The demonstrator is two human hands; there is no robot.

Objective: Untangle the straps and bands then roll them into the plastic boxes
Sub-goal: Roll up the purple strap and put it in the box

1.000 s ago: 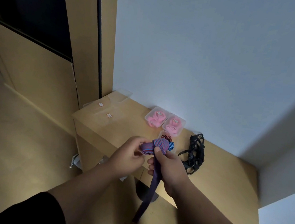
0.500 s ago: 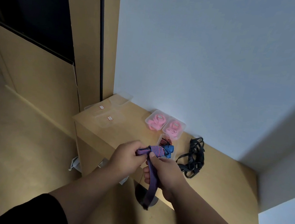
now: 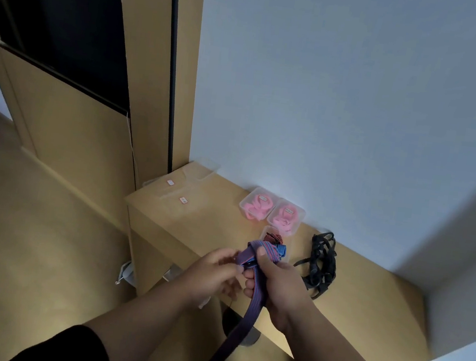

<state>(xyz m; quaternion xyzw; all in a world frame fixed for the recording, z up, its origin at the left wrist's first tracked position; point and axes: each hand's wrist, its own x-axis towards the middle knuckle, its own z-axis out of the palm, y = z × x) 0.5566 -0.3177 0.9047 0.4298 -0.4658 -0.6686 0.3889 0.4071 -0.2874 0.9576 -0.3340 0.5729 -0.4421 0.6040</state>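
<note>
Pale wall and tan wooden panelling back a low wooden tabletop (image 3: pixel 213 222), whose right end runs under a grey ledge and out of clear view. What sits beneath the tabletop's near edge is dim and hard to make out.

Both hands work just above that near edge. The left hand (image 3: pixel 213 276) pinches the looped top of a purple striped strap (image 3: pixel 247 310) between thumb and curled fingers; its fingertips are partly hidden behind the strap. The right hand (image 3: pixel 280 287) is clenched around the same strap, thumb pressed on the fold, while the strap's free length hangs down past the edge to a frayed-looking end near the bottom of the picture.

Against the wall at the far edge stand two clear plastic boxes (image 3: pixel 272 211), touching side by side, each holding coiled pink bands (image 3: pixel 257 206). A third clear box (image 3: pixel 269 232) lies just nearer, half covered by the hands, with red-and-black and blue striped rolls inside. To its right, apart from the boxes, lies a tangled black strap (image 3: pixel 321 262). At the far left corner lie clear lids or boxes (image 3: pixel 181 191) with small labels, too faint to tell which.
</note>
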